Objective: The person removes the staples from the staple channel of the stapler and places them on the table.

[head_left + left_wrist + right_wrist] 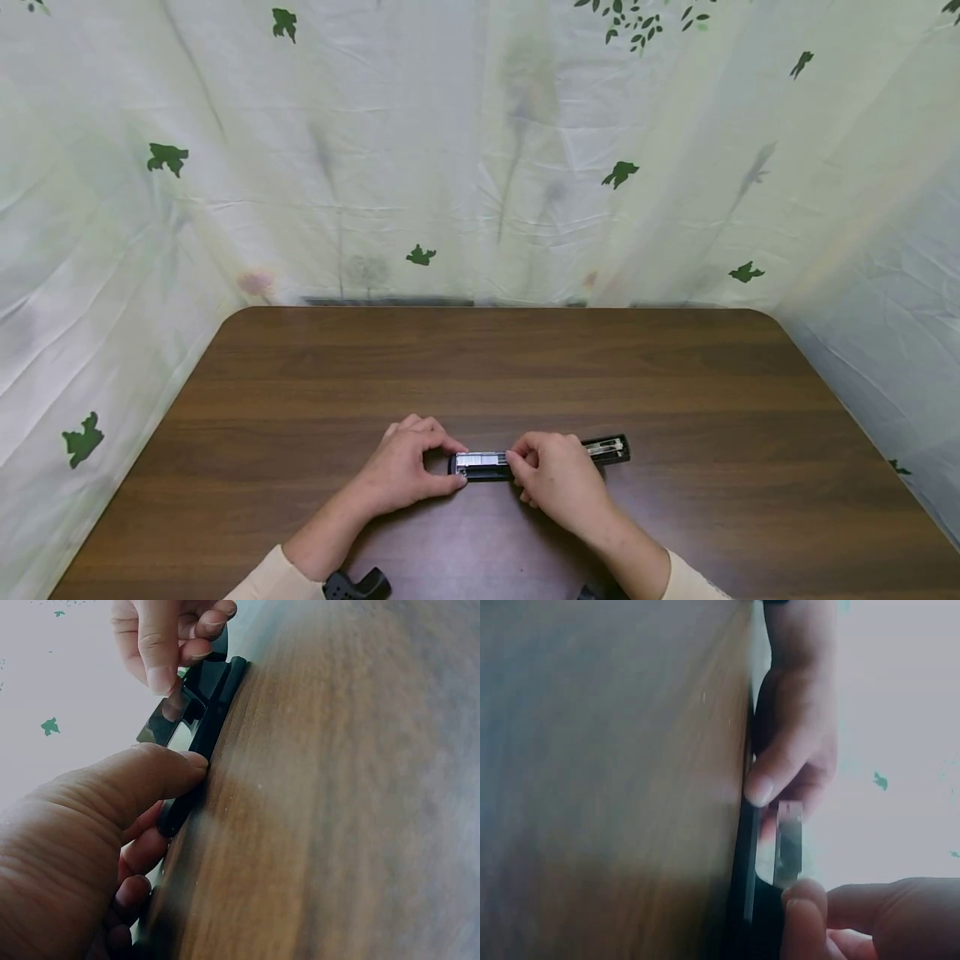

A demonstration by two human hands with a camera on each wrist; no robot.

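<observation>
A brown wood-grain desk [480, 367] with rounded far corners spreads across the lower view. Behind it and along both sides hangs a pale, creased fabric curtain [420, 167], printed with scattered green ivy leaves [167, 158], a leafy sprig [636, 38] near the top, and a faded pinkish blossom [257, 283] low on the left.
</observation>
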